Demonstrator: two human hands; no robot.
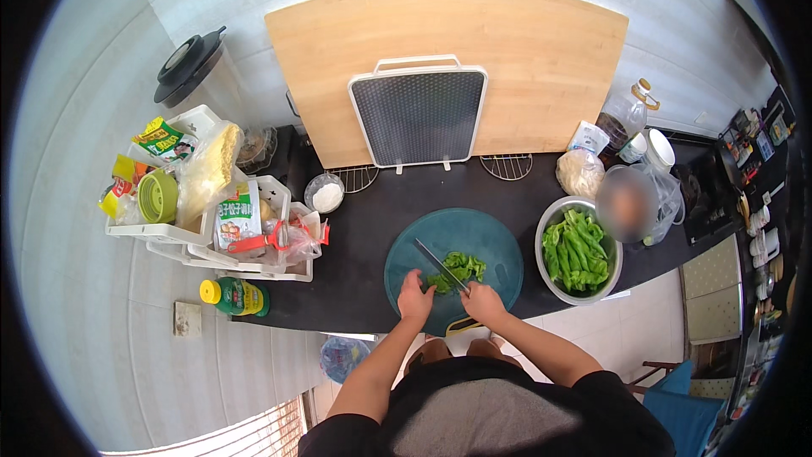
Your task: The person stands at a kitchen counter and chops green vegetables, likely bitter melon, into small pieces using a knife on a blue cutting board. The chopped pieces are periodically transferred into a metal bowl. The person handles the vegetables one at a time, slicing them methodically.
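A round teal cutting board [410,245] lies on the dark counter in front of me. Chopped green peppers [461,266] are heaped near its middle. My right hand [484,303] is closed round the handle of a kitchen knife [436,261], whose blade slants up and left across the board beside the pieces. Left of the blade, my left hand [414,298] rests with bent fingers at the edge of the greens; whether it pinches a piece is hard to see. To the right stands a metal bowl [541,267] full of whole green peppers [577,247].
White baskets [199,250] of packets and a peeler [258,241] stand at left, with a yellow-capped bottle [237,297] nearer. A small bowl of white powder [326,196] sits behind. Large boards [541,59] lean on the wall. Jars and a jug [622,118] crowd the right.
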